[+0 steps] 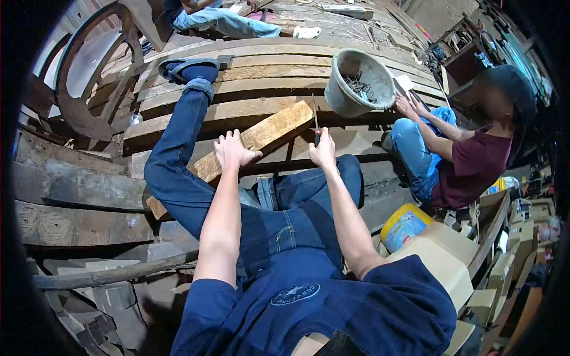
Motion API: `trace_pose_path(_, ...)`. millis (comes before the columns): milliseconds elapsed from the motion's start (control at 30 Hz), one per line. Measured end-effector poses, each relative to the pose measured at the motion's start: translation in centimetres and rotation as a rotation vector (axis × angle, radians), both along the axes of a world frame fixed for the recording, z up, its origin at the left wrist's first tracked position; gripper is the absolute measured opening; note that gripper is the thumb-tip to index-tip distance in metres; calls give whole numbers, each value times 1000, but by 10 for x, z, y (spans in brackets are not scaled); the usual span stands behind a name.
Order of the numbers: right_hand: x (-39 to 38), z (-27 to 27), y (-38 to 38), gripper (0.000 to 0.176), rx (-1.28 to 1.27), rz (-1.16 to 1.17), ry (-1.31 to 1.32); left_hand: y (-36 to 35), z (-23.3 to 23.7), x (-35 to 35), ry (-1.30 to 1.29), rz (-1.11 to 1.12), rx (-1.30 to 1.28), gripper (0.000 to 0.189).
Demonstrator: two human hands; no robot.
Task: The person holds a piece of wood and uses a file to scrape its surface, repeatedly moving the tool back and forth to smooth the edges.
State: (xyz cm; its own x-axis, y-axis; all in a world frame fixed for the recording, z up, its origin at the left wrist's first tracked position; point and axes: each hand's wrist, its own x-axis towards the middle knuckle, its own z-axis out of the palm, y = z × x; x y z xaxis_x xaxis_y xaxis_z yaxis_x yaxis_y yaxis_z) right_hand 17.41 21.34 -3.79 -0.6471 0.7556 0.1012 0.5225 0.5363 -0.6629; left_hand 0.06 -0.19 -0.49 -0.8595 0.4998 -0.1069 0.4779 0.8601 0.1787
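A thick wooden block (279, 127) lies slantwise across the planks between my legs. My left hand (233, 151) rests on its near part, fingers spread over the wood. In my right hand (323, 149) is the dark handle of a thin-bladed tool (315, 115), with some red near the blade. The blade points away from me, close beside the block's far right end; whether it touches the wood I cannot tell. The fingers of my right hand are closed round the handle.
A grey bucket (360, 83) holding small dark pieces stands beyond my right hand. A seated person (481, 142) is at the right, another person (219, 21) at the top. A yellow-lidded tub (405, 227) sits by my right hip. A curved wooden frame (62, 77) stands at the left.
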Motion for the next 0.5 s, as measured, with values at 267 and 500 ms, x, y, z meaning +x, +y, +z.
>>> trace_pose_path(267,25,-1,-46,48,-41,-20,70,1,7,-1,-24,-10,-13,105)
trace_pose_path(500,-11,1,4,45,-26,-14,9,3,6,-1,-28,-2,-27,107)
